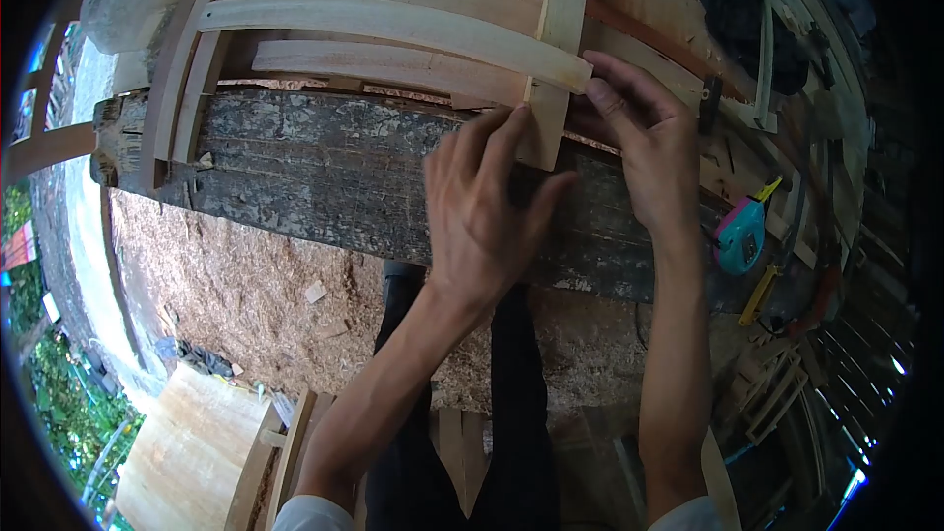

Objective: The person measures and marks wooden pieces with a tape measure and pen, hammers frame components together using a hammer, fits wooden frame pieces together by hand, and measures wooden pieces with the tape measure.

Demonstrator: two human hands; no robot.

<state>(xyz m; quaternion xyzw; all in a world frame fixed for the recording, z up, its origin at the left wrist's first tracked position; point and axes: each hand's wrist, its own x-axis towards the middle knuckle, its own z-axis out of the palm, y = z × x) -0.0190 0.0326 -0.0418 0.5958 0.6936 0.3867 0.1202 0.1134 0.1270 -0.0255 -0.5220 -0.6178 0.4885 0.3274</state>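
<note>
The left fingers [505, 141] hide part of the dark beam [315, 149].

Pale slat [393, 19] laid across a pale board [564, 0], as I see it from afar
I make out a long, narrow, bare wooden strip, its right end lying over the board and jutting just past its edge; the board, wider and flat, runs crosswise beneath

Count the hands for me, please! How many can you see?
2: the bare left hand is over the dark, rough-surfaced wooden beam, and the bare right hand is at the right end of a long, pale wooden strip. More could be hidden in shadow.
</note>
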